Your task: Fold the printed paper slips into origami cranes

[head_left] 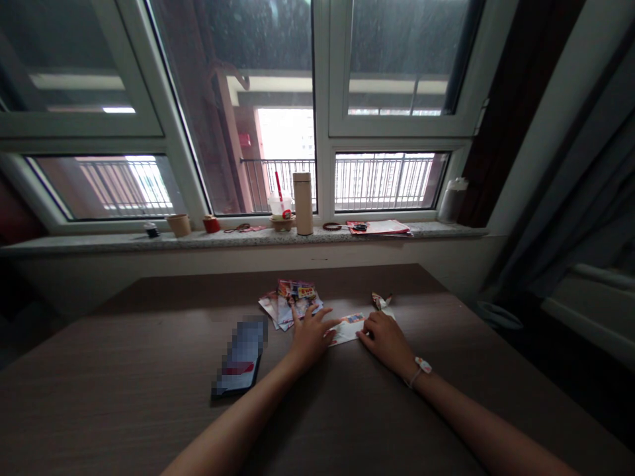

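Note:
A strip of printed paper (348, 328), mostly white with an orange and blue patch, lies on the table between my hands. My left hand (311, 336) is open, its fingers spread; the fingertips rest on or just over the strip's left end. At the right end, my right hand (385, 336) has its fingers curled and closed on the paper edge. A small folded paper piece (381, 302) lies just beyond my right hand. Beyond my left hand is a pile of colourful printed paper pieces (282, 299).
A phone (243, 354), its screen blurred, lies left of my left hand on the brown table (149, 370). The windowsill (238, 239) behind holds a beige thermos (303, 203), a paper cup (178, 225), a red container (211, 225), scissors (358, 227) on papers and a bottle (453, 200).

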`<control>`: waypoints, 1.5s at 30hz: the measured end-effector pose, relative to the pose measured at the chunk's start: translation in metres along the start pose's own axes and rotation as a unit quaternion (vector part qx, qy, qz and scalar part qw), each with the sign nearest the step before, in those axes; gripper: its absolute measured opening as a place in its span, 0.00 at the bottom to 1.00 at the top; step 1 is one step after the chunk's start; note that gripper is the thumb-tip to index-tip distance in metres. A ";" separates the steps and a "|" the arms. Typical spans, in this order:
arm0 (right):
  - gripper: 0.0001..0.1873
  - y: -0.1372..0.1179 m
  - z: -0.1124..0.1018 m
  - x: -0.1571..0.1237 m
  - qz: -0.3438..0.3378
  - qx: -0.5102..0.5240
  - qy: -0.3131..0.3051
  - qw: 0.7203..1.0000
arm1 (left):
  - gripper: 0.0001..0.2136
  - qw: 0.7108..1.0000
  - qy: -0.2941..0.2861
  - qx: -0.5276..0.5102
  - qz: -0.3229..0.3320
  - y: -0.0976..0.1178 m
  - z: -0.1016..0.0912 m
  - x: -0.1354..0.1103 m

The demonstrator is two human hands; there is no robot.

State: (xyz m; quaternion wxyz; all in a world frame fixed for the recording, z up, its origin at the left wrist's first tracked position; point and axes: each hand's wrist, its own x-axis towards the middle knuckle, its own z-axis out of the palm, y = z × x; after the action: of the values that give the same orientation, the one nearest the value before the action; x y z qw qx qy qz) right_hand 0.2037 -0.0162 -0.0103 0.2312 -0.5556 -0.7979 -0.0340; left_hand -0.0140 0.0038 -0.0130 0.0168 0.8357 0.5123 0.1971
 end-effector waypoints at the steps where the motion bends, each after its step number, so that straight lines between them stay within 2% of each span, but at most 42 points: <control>1: 0.08 0.000 0.000 0.000 0.001 0.006 -0.001 1.000 | 0.12 1.000 -0.004 -0.006 0.000 0.001 0.000 0.000; 6: 0.05 -0.001 0.000 0.000 0.003 0.046 -0.006 0.999 | 0.11 0.999 -0.022 -0.043 -0.022 0.004 -0.002 -0.001; 9: 0.06 -0.005 0.000 0.000 0.021 0.033 -0.004 0.999 | 0.12 0.998 -0.031 -0.050 -0.022 0.004 -0.004 -0.001; 16: 0.11 -0.015 -0.001 -0.001 0.044 -0.001 0.009 0.999 | 0.12 0.998 -0.049 -0.049 -0.015 0.002 -0.007 0.001; 23: 0.15 -0.016 -0.002 0.000 0.038 0.031 0.002 0.999 | 0.12 0.998 -0.055 -0.039 -0.009 -0.001 -0.008 0.000; 30: 0.11 -0.012 0.001 0.003 0.023 0.047 -0.009 0.999 | 0.09 0.997 -0.064 -0.046 0.012 -0.001 -0.010 0.001; 37: 0.12 -0.007 0.001 0.005 0.031 0.050 -0.016 0.998 | 0.16 0.992 -0.114 -0.054 -0.005 0.001 -0.012 0.001; 45: 0.15 -0.005 0.001 0.004 0.047 0.060 -0.042 0.996 | 0.17 0.992 -0.115 -0.046 0.006 -0.004 -0.014 0.004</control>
State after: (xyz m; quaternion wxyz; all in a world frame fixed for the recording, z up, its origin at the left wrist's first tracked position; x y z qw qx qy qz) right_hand 0.1983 -0.0147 -0.0085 0.2312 -0.5785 -0.7808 0.0481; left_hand -0.0211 0.0067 0.0005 0.1128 0.8544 0.4922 0.1226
